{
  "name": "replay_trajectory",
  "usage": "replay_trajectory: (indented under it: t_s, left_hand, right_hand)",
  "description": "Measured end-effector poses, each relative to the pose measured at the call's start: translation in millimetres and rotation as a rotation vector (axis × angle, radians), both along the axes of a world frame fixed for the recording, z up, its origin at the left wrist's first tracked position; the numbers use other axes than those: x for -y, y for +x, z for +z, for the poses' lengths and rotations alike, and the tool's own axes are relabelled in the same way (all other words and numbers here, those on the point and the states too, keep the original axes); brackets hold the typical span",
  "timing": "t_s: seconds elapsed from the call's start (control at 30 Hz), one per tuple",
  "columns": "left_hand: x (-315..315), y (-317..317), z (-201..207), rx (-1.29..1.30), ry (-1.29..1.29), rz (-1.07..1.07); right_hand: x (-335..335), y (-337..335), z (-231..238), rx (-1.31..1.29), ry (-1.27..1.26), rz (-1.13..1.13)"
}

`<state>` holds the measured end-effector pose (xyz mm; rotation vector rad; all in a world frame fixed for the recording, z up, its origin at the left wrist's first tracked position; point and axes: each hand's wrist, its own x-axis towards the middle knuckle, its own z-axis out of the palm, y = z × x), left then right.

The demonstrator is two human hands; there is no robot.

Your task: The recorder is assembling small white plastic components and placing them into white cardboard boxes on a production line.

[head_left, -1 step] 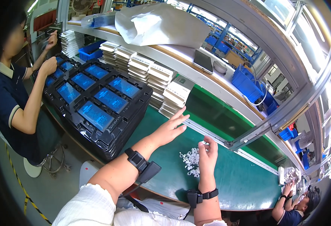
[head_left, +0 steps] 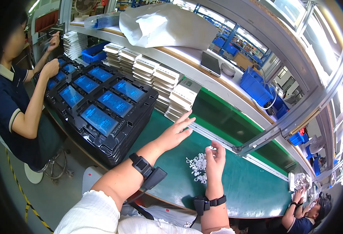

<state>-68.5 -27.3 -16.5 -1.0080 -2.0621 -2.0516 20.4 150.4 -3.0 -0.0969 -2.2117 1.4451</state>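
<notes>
My left hand point(head_left: 176, 135) is stretched out over the green table, fingers extended and apart, with nothing in it. Its fingertips are close to the front of the nearest stack of white flat boxes point(head_left: 182, 99). My right hand point(head_left: 216, 162) is raised at the right side of a loose pile of small white plastic pieces point(head_left: 197, 165). Its fingers curl toward the thumb; whatever lies between them is too small to make out. Both wrists carry black strapped devices, the left one point(head_left: 142, 165) and the right one point(head_left: 210, 203).
Stacked black trays point(head_left: 118, 150) holding blue-filmed rectangular units stand at left on the green table point(head_left: 249, 183). A co-worker point(head_left: 17, 101) reaches over them. Another person point(head_left: 308, 218) works at far right. A metal rail point(head_left: 218, 140) borders the back; a shelf above bears blue bins point(head_left: 255, 84).
</notes>
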Motion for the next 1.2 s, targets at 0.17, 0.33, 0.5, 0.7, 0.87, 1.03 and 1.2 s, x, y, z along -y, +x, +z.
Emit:
replay_trajectory:
  t_s: [0.17,0.33,0.5,0.7,0.87,1.03,1.2]
  left_hand:
    - [0,2,-2,-0.032,0.018,0.111]
    - [1,11,7,0.028,0.104,0.127]
    - [0,13,-4,0.171,-0.014,0.225]
    - [-2,25,-11,0.014,-0.447,0.170]
    - [-2,34,-11,-0.114,-0.618,0.138]
    - [-3,32,-12,-0.097,-0.637,0.132]
    - [-3,34,-10,-0.100,-0.627,0.124]
  right_hand:
    - [0,0,1,-0.002,0.004,0.006]
    - [1,4,5,0.019,0.016,0.014]
    - [0,1,-3,0.042,-0.017,0.078]
    - [9,10,8,0.019,0.074,0.221]
    - [18,13,7,0.076,0.269,0.280]
    - [16,9,4,0.122,0.214,0.214]
    - [9,7,6,-0.009,0.147,0.094]
